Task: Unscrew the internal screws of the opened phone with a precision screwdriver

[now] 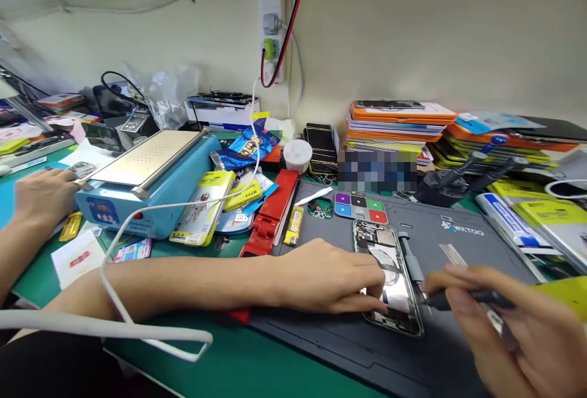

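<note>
An opened phone (393,272) lies on the dark grey mat (330,337), its inner parts and a silver-white area showing. My left hand (334,276) reaches across from the left, thumb and bent fingers on the phone's left side. At the phone's lower right, my right hand (518,324) is closed around a dark pen-like tool (477,299), whose thin tip is near the phone's edge. A shiny metal object, blurred, also shows in that hand. A grey tool (411,257) lies along the phone's right edge.
Another person's hand (43,199) rests by the blue machine (178,196) at left. A white cable (160,207) crosses the foreground. Around the mat are a red holder (275,208), a coloured tray (360,207), a dark tool holder (440,187) and stacked boxes (398,120).
</note>
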`<state>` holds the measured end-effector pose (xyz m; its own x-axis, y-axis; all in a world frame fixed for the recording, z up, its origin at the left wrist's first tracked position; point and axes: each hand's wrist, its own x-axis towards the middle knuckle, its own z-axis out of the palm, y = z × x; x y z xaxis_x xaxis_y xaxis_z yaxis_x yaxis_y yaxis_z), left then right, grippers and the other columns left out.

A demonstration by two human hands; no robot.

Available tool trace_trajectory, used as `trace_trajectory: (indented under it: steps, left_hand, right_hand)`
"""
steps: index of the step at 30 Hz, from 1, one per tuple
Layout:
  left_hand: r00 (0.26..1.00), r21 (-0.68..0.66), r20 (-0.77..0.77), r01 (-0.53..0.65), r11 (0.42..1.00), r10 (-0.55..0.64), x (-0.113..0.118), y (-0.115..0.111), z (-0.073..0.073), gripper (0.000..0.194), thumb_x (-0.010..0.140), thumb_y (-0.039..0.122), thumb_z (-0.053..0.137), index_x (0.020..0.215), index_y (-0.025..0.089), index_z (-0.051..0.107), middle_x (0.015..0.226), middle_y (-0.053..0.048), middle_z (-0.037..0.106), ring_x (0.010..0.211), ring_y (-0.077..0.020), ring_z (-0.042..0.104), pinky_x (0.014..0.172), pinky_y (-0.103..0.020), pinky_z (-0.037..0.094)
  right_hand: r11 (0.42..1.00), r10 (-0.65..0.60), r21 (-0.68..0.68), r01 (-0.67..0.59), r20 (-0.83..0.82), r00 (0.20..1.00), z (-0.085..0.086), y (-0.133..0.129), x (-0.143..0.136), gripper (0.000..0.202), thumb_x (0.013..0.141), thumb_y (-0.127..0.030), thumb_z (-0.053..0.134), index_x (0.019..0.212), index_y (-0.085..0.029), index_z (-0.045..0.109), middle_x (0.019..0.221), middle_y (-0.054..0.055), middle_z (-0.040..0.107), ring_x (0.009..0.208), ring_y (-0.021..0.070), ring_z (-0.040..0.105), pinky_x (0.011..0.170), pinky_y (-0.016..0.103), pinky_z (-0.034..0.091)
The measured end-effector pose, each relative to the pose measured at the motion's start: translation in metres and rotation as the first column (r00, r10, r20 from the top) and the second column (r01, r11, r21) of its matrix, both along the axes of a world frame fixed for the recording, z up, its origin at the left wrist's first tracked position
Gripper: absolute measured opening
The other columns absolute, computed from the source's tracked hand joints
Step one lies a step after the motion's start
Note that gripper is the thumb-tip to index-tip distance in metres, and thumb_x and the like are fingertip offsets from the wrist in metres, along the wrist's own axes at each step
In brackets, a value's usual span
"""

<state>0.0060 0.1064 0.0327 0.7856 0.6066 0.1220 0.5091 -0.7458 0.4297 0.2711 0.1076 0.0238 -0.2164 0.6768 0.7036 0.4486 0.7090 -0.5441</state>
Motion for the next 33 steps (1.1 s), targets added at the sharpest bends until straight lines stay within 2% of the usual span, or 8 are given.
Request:
trace_trajectory:
  steps: [2,4,5,9,12,20,28,33]
  left_hand:
    - [1.0,0.007,-0.001,0.006,1.0,-0.006,0.001,-0.003,0.001,0.026,0.115,0.047,0.055,0.113,0.022,0.063,0.122,-0.006,0.077,0.105,-0.0234,0.078,0.064,-0.031,0.05]
    - [1.0,0.004,0.023,0.013,1.0,-0.013,0.003,-0.006,0.002,0.022,0.115,0.041,0.055,0.114,0.021,0.063,0.117,-0.006,0.078,0.103,-0.0237,0.078,0.068,-0.03,0.052]
    - [0.999,-0.004,0.041,0.013,1.0,-0.013,0.003,-0.008,0.002,0.02,0.115,0.039,0.055,0.111,0.021,0.063,0.112,-0.005,0.078,0.1,-0.0229,0.078,0.07,-0.03,0.054]
    - [0.993,-0.049,0.118,-0.023,0.999,0.028,0.003,-0.01,-0.004,0.01,0.113,0.027,0.058,0.11,0.02,0.065,0.107,-0.004,0.078,0.092,-0.0207,0.078,0.077,-0.029,0.056]
    - [0.989,-0.075,0.144,-0.031,0.997,0.042,0.002,-0.009,-0.008,0.011,0.112,0.023,0.059,0.106,0.021,0.068,0.107,-0.003,0.077,0.093,-0.0195,0.077,0.08,-0.027,0.054]
    - [0.994,-0.041,0.092,-0.047,0.998,0.05,0.004,-0.01,-0.006,0.012,0.111,0.024,0.061,0.105,0.022,0.07,0.107,-0.002,0.076,0.09,-0.0208,0.076,0.074,-0.028,0.049]
    - [0.994,-0.011,0.057,-0.09,0.996,0.091,0.007,-0.014,-0.005,0.017,0.114,0.027,0.052,0.107,0.023,0.068,0.106,-0.002,0.076,0.088,-0.0223,0.075,0.07,-0.03,0.047]
    - [0.988,-0.008,0.068,-0.142,0.99,0.142,0.008,-0.014,-0.005,0.022,0.114,0.03,0.05,0.1,0.022,0.064,0.1,-0.001,0.076,0.083,-0.0212,0.073,0.069,-0.03,0.043]
  right_hand:
    - [0.998,-0.054,-0.041,0.053,-0.022,0.998,0.005,-0.006,-0.006,0.018,0.099,-0.031,0.072,0.117,-0.025,0.074,0.081,0.003,0.081,0.055,0.0188,0.077,0.047,0.024,0.062]
    - [0.987,0.003,-0.161,-0.016,-0.081,0.997,0.005,-0.015,-0.009,0.037,0.103,-0.022,0.069,0.138,-0.026,0.059,0.082,-0.002,0.077,0.037,0.0106,0.063,0.037,0.02,0.056]
    - [0.99,0.025,-0.138,-0.043,-0.131,0.991,0.002,-0.019,-0.01,0.04,0.104,-0.019,0.067,0.142,-0.026,0.053,0.083,-0.003,0.075,0.037,0.0095,0.062,0.034,0.018,0.054]
    - [0.998,-0.029,-0.057,0.026,-0.055,0.998,-0.014,-0.031,-0.005,0.034,0.106,-0.022,0.065,0.134,-0.026,0.048,0.089,-0.003,0.07,0.058,0.0109,0.071,0.051,0.02,0.064]
    - [0.999,-0.036,-0.038,0.035,-0.007,0.999,-0.02,-0.033,-0.002,0.033,0.108,-0.02,0.06,0.137,-0.026,0.045,0.095,-0.002,0.069,0.06,0.0087,0.067,0.053,0.019,0.063]
    - [0.998,0.068,-0.006,-0.068,0.038,0.997,-0.018,-0.034,-0.004,0.036,0.11,-0.018,0.057,0.142,-0.028,0.044,0.096,-0.002,0.066,0.065,0.0098,0.066,0.053,0.018,0.062]
    - [0.999,0.049,-0.009,-0.049,0.054,0.997,-0.02,-0.037,-0.003,0.042,0.109,-0.014,0.057,0.146,-0.029,0.044,0.099,0.001,0.066,0.071,0.0117,0.067,0.057,0.021,0.064]
    - [0.999,0.052,-0.014,-0.052,0.072,0.996,-0.019,-0.037,-0.003,0.043,0.109,-0.013,0.056,0.147,-0.028,0.044,0.099,0.002,0.067,0.076,0.0132,0.069,0.059,0.021,0.065]
